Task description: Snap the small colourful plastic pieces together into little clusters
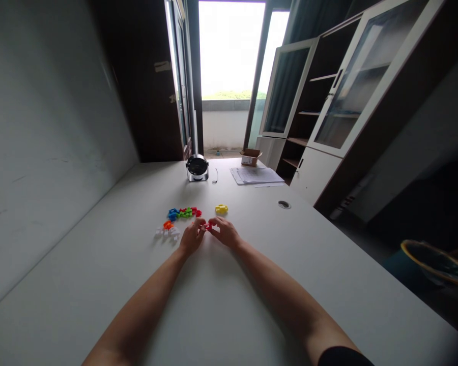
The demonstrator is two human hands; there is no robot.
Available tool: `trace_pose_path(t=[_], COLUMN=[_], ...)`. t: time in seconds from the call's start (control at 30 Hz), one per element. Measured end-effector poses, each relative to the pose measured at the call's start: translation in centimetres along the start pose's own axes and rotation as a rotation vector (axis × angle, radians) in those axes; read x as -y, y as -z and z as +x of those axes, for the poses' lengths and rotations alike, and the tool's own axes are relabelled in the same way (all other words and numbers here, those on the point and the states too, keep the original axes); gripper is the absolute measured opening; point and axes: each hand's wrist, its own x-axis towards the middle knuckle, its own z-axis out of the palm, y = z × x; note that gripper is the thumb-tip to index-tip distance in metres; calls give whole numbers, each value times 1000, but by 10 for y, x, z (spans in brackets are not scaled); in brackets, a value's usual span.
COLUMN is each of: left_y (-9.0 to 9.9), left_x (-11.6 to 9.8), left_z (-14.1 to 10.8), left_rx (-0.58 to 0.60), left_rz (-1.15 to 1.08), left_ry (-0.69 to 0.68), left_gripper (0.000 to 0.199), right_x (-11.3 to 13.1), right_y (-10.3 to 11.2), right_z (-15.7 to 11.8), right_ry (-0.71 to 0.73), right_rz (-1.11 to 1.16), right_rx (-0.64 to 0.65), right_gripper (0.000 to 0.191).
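Small red pieces (208, 226) are pinched between the fingertips of my left hand (192, 236) and my right hand (224, 232), low over the white table. Just beyond my left hand lies a row of blue pieces (173, 214), green pieces (184, 213) and more red pieces (198, 213). An orange piece (168, 224) rests beside several white pieces (167, 233) to the left of my left hand. Yellow pieces (221, 209) sit just beyond my right hand. The exact shape of what I hold is too small to tell.
At the table's (209, 315) far side stand a round black and silver device (197, 168), a thin dark cord (215, 176), papers (256, 175) and an open cardboard box (250, 157). A round grommet (284, 204) is at the right. A wall borders the left.
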Motion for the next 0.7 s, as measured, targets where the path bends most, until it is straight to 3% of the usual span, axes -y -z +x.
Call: trace_pose_path(t=[0.3,0.7], left_y=[-5,-4], left_x=[6,7], left_z=[1,1], left_rx=[-42,-39], left_rz=[18,16], left_ry=[-33,-91], left_gripper=[32,31], right_x=[-2,-2], right_y=[2,3], right_z=[1,1], right_ry=[-31,-42], right_rz=[22,11], right_rx=[-19,1], right_gripper=[16,27])
